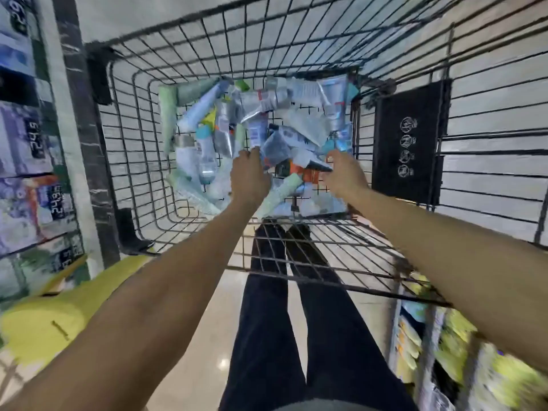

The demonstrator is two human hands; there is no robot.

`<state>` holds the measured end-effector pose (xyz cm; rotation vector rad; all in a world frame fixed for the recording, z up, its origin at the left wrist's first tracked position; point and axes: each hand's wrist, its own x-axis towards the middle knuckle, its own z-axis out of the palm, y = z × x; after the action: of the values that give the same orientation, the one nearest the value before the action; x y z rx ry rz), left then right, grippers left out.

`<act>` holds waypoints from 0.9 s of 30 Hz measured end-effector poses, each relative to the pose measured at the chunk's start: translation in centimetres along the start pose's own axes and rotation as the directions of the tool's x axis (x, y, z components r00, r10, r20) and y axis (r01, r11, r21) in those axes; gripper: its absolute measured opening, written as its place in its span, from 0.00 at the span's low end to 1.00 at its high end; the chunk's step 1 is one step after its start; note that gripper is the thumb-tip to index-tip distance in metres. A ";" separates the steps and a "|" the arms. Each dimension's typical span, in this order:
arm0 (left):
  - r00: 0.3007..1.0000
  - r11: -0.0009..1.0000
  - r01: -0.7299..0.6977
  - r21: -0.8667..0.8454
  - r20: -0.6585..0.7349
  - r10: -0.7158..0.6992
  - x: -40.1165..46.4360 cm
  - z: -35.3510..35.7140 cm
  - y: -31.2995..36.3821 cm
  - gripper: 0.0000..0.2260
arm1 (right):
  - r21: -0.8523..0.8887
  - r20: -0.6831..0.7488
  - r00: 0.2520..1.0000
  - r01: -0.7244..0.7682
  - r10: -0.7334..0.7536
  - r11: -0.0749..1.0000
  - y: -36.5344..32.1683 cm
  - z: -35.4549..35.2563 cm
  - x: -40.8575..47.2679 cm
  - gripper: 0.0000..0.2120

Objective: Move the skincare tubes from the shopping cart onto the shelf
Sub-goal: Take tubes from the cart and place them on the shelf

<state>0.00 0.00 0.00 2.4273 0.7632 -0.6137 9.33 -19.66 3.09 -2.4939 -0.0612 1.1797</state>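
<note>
Both bare arms reach down into a black wire shopping cart (296,48), whose floor is heaped with skincare tubes (267,126) in white, pale blue, mint green and silver, lying crossed over one another at every angle. The pile fills most of the cart's floor, thickest along the far wall and the left side.

The left hand (248,176) is down at the near middle of the heap, back of the hand upward, fingertips reaching a small white and blue tube (255,134) that stands on end; blur hides whether the fingers close on it. The right hand (345,173) is at the near right of the pile, its fingers bent down among the tubes beside an orange-capped tube (308,175); whether it holds anything cannot be told.

A black placard (410,140) with white round icons hangs on the cart's right wall. Blurred store shelves (26,149) with price tags stand to the left, and a yellow object (59,315) lies at lower left. The person's dark trousers (267,336) show through the cart's near end.
</note>
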 end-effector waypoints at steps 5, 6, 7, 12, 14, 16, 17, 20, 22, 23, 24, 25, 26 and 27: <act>0.999 0.980 -0.037 0.193 0.019 0.034 2.0 2.6 -1.7 0.28 | -0.108 0.017 0.999 0.037 -0.035 0.993 1.7 2.8 3.4 0.21; 0.998 0.975 -0.060 0.216 0.018 0.057 2.1 3.0 -2.0 0.29 | -0.097 0.011 0.999 0.039 -0.038 0.995 1.7 3.1 3.5 0.21; 0.997 0.968 -0.080 0.238 0.012 0.079 2.2 3.2 -2.1 0.29 | -0.083 -0.008 0.999 0.046 -0.047 0.995 1.9 3.3 3.8 0.21; 0.998 0.994 -0.066 0.093 -0.002 0.066 3.2 3.0 -1.8 0.20 | -0.063 -0.060 0.998 0.014 -0.018 0.998 2.0 2.9 3.7 0.22; 0.998 0.994 0.045 -0.104 0.041 -0.041 3.1 2.1 -1.1 0.19 | -0.002 -0.047 0.999 -0.010 0.010 1.000 2.0 2.2 3.3 0.22; 0.971 0.892 0.225 -0.392 0.166 -0.172 2.7 0.8 -0.3 0.20 | 0.126 -0.015 0.999 -0.034 0.036 0.991 1.7 1.2 2.4 0.21; 0.946 0.793 0.315 -0.522 0.241 -0.217 2.4 -0.2 0.1 0.21 | 0.201 -0.003 0.999 -0.044 0.045 0.979 1.5 0.7 1.8 0.21; 0.892 0.561 0.444 -0.699 0.403 -0.204 0.8 -3.2 1.0 0.24 | 0.381 0.012 0.995 -0.095 0.098 0.920 0.6 -1.3 -0.6 0.19; 0.885 0.513 0.447 -0.733 0.445 -0.135 -1.0 -5.7 2.0 0.26 | 0.492 0.009 0.992 -0.112 0.124 0.864 0.2 -2.8 -2.4 0.19; 0.885 0.474 0.446 -0.759 0.452 -0.109 -2.1 -7.0 2.6 0.27 | 0.543 0.005 0.992 -0.108 0.126 0.833 -0.2 -3.7 -3.6 0.19; 0.887 0.429 0.445 -0.786 0.454 -0.087 -3.2 -8.3 3.2 0.27 | 0.589 0.002 0.991 -0.108 0.132 0.801 -0.7 -4.8 -4.9 0.19; 0.886 0.385 0.448 -0.807 0.459 -0.070 -4.4 -9.6 3.9 0.26 | 0.641 -0.003 0.990 -0.106 0.140 0.760 -1.2 -5.8 -6.3 0.21; 0.888 0.333 0.444 -0.832 0.459 -0.039 -5.7 -11.0 4.5 0.25 | 0.692 -0.005 0.988 -0.108 0.155 0.714 -1.8 -6.8 -7.7 0.23; 0.889 0.280 0.442 -0.852 0.458 -0.008 -6.9 -12.3 5.1 0.24 | 0.742 -0.004 0.986 -0.109 0.167 0.661 -2.2 -7.8 -9.1 0.25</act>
<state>1.28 0.98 14.87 1.0147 0.9467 -0.4746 9.58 -21.93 15.01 -1.8082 0.5414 0.9035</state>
